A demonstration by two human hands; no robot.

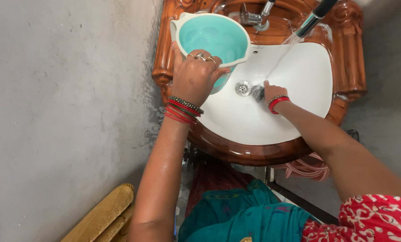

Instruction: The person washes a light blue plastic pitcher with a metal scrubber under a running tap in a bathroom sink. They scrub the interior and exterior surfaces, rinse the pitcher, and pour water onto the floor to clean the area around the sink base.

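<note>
Left hand [193, 76]: grip clamped on near rim of turquoise mug [214, 38], held tilted over left edge of white basin [299, 80]. Right hand [272, 92]: grip closed on steel scrubber [257, 92], pressed on basin floor just beside drain [243, 88]. Water stream [281, 56] falls from faucet [314, 17] onto right hand. Brown surround [249, 154] rings basin; bare basin floor open toward near edge.
</note>
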